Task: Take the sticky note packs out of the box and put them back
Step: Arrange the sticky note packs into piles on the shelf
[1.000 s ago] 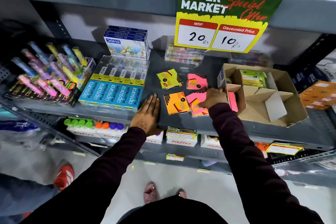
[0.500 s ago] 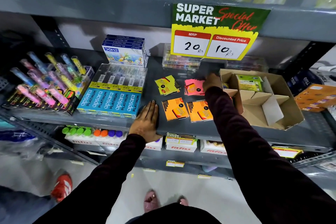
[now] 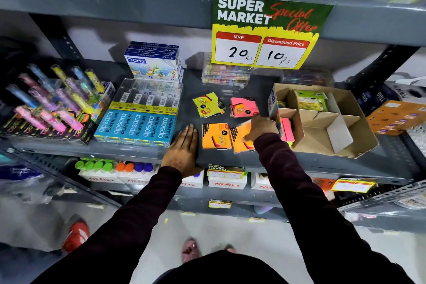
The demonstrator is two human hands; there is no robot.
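"apsara PLATINUM" on blue boxes [image 3: 138, 125]

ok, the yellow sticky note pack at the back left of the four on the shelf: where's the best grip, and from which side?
Come from above. The yellow sticky note pack lies flat on the grey shelf, rotated, apart from the pink pack beside it. Probably pinch its two opposite side edges, thumb on one and fingers on the other; shelf shows on every side. The flat top offers nothing to hold.

Grey painted metal shelf [image 3: 230, 90], smooth and matt; open brown cardboard box [image 3: 359, 127], matt; glossy film-wrapped orange sticky note pack [image 3: 215, 136]
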